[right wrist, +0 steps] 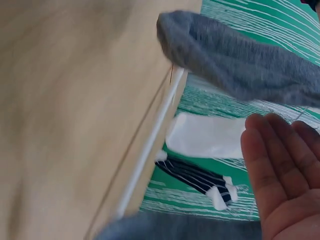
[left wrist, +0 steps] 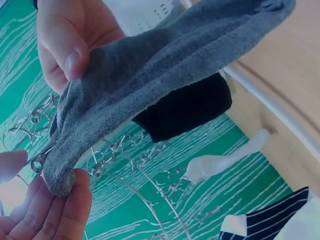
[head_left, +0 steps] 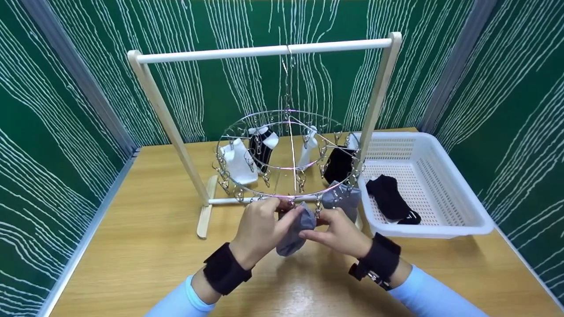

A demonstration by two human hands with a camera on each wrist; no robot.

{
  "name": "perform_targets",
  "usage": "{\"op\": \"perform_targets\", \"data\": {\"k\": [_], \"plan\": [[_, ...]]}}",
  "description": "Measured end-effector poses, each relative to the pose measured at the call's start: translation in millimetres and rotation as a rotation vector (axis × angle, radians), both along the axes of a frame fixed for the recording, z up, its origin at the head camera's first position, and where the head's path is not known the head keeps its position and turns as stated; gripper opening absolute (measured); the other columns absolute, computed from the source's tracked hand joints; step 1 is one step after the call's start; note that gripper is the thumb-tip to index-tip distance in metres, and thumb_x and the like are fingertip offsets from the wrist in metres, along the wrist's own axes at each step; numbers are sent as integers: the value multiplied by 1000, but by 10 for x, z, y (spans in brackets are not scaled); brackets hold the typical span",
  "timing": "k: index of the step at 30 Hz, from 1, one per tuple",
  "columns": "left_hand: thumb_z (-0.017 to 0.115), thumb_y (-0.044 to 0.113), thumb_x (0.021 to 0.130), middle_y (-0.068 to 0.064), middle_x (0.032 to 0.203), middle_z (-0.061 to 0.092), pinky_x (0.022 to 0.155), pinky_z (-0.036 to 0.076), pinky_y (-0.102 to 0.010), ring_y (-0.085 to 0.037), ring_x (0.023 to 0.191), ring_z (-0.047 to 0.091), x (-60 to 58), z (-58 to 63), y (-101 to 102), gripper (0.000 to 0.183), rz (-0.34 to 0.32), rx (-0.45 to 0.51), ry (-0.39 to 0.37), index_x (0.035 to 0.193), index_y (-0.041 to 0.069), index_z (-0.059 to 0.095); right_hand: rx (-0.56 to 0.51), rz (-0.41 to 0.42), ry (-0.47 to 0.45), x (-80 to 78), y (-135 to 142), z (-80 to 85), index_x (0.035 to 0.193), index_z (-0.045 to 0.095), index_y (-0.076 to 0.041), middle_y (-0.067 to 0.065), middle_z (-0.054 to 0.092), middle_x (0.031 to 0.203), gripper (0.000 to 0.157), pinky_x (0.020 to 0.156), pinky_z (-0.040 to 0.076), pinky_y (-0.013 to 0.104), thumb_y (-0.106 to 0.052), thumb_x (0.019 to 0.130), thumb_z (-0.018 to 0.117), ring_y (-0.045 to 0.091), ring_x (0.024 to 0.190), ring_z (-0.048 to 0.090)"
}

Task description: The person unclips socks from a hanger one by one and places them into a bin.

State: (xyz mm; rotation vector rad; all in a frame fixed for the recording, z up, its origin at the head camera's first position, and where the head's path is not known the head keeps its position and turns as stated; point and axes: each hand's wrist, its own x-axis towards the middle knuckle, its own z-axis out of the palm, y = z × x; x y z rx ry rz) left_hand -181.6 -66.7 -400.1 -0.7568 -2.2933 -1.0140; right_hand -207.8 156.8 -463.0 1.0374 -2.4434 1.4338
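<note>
A grey sock [head_left: 293, 235] hangs at the near rim of a round metal clip hanger [head_left: 264, 194], between both hands. My left hand [head_left: 261, 222] pinches the sock's upper end beside a metal clip [left wrist: 37, 164]; the left wrist view shows the sock's corner against the fingers. On the other side, my right hand [head_left: 341, 233] touches the sock with its thumb. Its fingers [right wrist: 280, 155] look straight in the right wrist view, below the sock. A second grey sock [head_left: 346, 200] hangs just behind the right hand.
White socks [head_left: 240, 163], a black striped sock [head_left: 262, 149] and a black sock [head_left: 339, 165] hang around the hanger. A wooden stand with a white bar [head_left: 211, 54] carries it. At right, a white basket [head_left: 467, 198] contains black socks [head_left: 390, 198].
</note>
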Motion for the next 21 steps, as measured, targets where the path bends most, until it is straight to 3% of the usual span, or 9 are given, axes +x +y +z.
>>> {"op": "perform_targets", "data": {"k": [5, 9, 12, 14, 17, 19, 21], "plan": [[84, 17, 96, -9, 84, 81, 66, 59, -34, -24, 73, 76, 3, -4, 1, 18, 6, 2, 7, 92, 2, 76, -88, 75, -129, -17, -60, -34, 109, 76, 12, 24, 81, 98, 19, 82, 65, 26, -2, 96, 79, 14, 89, 80], [85, 17, 95, -11, 89, 82, 71, 62, -37, -23, 80, 79, 5, -11, 4, 17, 9, 5, 3, 95, 1, 77, -135, 97, -96, -31, -82, -56, 109, 76, 14, 27, 80, 96, 16, 75, 62, 20, 5, 96, 75, 1, 84, 73], [84, 16, 96, -11, 90, 82, 72, 63, -35, -21, 82, 79, 3, -16, 6, 16, 4, 8, -2, 95, 2, 77, -157, 97, -67, -29, -83, -61, 104, 76, 14, 25, 76, 83, 11, 66, 55, 17, 9, 95, 73, -6, 74, 62], [84, 16, 96, -10, 87, 81, 65, 57, -29, -16, 71, 72, -1, -18, 4, 16, -5, 16, 3, 93, 2, 76, -175, 101, -54, -29, -82, -65, 99, 76, 14, 22, 69, 73, 7, 61, 50, 16, 11, 94, 73, -7, 70, 54], [83, 15, 96, -7, 79, 76, 55, 40, -20, -5, 60, 50, -6, -22, 0, 18, -10, 25, 17, 87, 3, 73, -193, 114, -43, -32, -82, -66, 93, 76, 12, 19, 56, 64, 3, 56, 43, 16, 12, 93, 72, -7, 65, 46], [83, 14, 97, -6, 74, 72, 54, 30, -18, -2, 59, 36, -8, -23, -2, 21, -13, 32, 27, 83, 4, 70, -203, 127, -42, -37, -82, -70, 95, 76, 14, 20, 58, 66, 4, 58, 44, 16, 13, 93, 72, -6, 67, 48], [82, 13, 97, -5, 70, 69, 55, 27, -17, 1, 59, 32, -9, -23, -2, 23, -10, 35, 37, 80, 4, 69, -204, 137, -41, -39, -80, -69, 97, 75, 15, 21, 59, 67, 6, 59, 46, 16, 13, 93, 72, -6, 68, 49]]}}
